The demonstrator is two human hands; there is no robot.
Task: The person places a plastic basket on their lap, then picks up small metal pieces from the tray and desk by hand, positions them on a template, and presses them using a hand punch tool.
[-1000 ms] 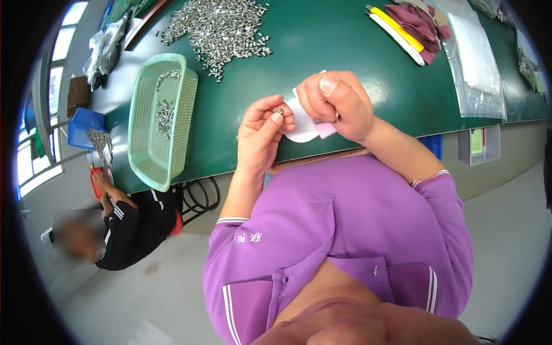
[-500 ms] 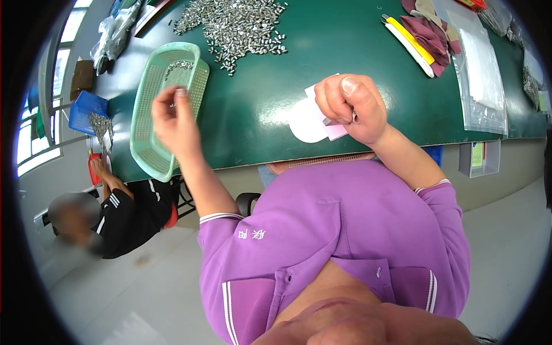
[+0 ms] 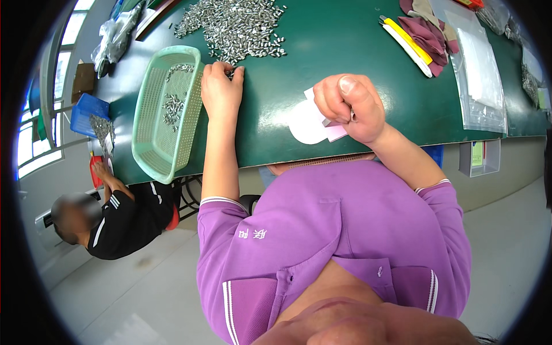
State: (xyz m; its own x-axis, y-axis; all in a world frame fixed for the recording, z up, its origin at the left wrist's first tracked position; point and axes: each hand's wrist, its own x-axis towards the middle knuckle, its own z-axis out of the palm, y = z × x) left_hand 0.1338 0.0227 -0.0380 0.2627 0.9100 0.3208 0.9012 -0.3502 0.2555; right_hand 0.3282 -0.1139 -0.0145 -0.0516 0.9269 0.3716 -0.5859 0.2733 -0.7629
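Note:
A pile of small shiny metal parts (image 3: 244, 29) lies at the far side of the green table. At its near edge my left hand (image 3: 222, 92) rests palm down, thumb and fingertips drawn together around a few of the parts. Just left of that hand stands a light green plastic basket (image 3: 150, 155) with perforated walls, holding two small groups of the same metal parts. My right hand (image 3: 353, 109) is closed in a fist above a white round sheet (image 3: 306, 127) and pinkish paper (image 3: 337, 133). A bit of something greyish shows under its fingers, too little to name.
A yellow-and-white cutter-like tool (image 3: 407, 46), maroon cloth (image 3: 428, 46) and clear plastic bags (image 3: 482, 75) lie at the right. Beyond the table's left end are a blue bin (image 3: 89, 114) and a seated person in black (image 3: 129, 224), hands at a red object.
My left hand has moved from above the basket rightward to the near edge of the metal pile. Parts inside the basket now show uncovered. My right hand stays in place.

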